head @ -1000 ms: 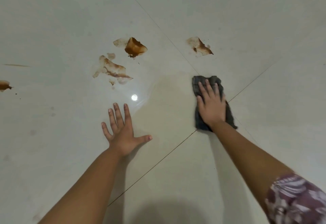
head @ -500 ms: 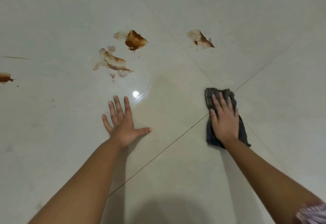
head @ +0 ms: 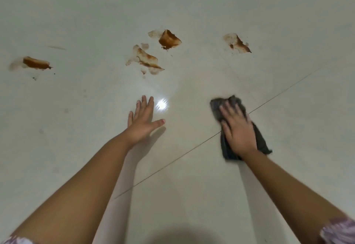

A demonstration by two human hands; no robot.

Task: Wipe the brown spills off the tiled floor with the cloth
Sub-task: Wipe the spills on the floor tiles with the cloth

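Four spills [head: 170, 39] ahead. Cloth [head: 217, 107] looks soft, light, limp; right hand [head: 238, 130] presses its middle flat, fingers [head: 223, 110] straight. Left hand [head: 143, 122] rests spread on floor [head: 76, 147].

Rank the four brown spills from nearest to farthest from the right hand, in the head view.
1. Right spill, straight ahead of the right hand.
2. Thick blob and smeared patch, centre: too close to call.
3. Far-left spill.
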